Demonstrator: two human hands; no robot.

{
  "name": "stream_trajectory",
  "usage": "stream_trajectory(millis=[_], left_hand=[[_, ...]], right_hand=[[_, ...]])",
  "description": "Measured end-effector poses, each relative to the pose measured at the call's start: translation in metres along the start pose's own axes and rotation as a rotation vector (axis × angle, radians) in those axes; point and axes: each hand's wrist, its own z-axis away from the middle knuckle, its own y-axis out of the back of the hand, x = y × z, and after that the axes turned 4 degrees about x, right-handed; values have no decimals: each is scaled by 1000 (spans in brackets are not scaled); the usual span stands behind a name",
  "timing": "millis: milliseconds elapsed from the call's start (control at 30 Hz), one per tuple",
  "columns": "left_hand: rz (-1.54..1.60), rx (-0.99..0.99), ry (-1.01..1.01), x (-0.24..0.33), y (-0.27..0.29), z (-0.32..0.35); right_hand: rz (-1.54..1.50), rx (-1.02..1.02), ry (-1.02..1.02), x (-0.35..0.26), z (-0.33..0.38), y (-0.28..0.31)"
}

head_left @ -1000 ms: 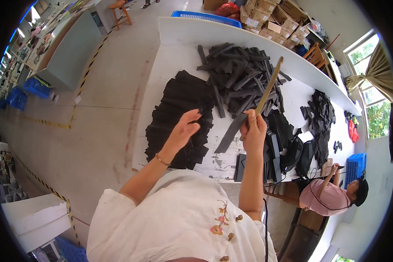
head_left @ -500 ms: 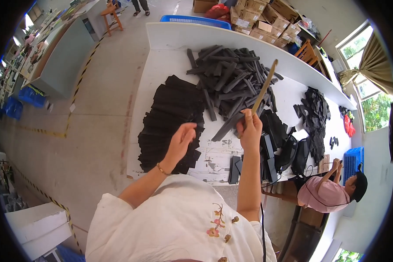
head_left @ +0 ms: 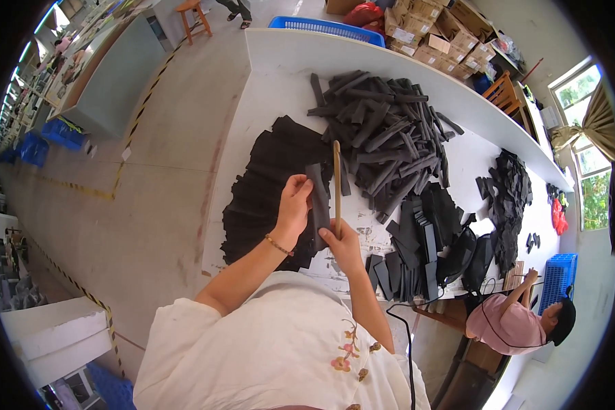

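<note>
My right hand (head_left: pixel 344 244) is closed around the lower end of a long, thin, yellowish-brown stick (head_left: pixel 337 179) that points away from me. Its thumb also touches the near end of a dark grey, folded strip of fabric-like material (head_left: pixel 316 195). The strip's far end is pinched in my left hand (head_left: pixel 294 208), so it stretches between both hands, beside the stick. Under and left of my hands lies a spread of flat black pieces in overlapping rows (head_left: pixel 270 178). Beyond them rises a loose pile of similar dark strips (head_left: pixel 389 130).
Stacked dark pieces (head_left: pixel 427 246) and black bags (head_left: pixel 458 256) stand to the right, before another black pile (head_left: pixel 509 205). A raised panel (head_left: pixel 403 61) bounds the white table's far side. A person in pink (head_left: pixel 506 321) works at the right, near a blue basket (head_left: pixel 559 273).
My right hand came nearer and left, bringing the strip and stick in front of me. My left hand, free before, now grips the strip's far end. The view shifted slightly.
</note>
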Motion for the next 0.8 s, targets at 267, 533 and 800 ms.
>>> stream_trajectory(millis=[267, 533, 800], left_hand=[[-49, 151, -47, 4, 19, -46], [-555, -52, -302, -10, -17, -96], [-1597, -399, -848, 43, 52, -184]], right_hand=[[-170, -9, -146, 33, -1, 23], [34, 362, 87, 31, -50, 64], [230, 324, -26, 52, -47, 89]])
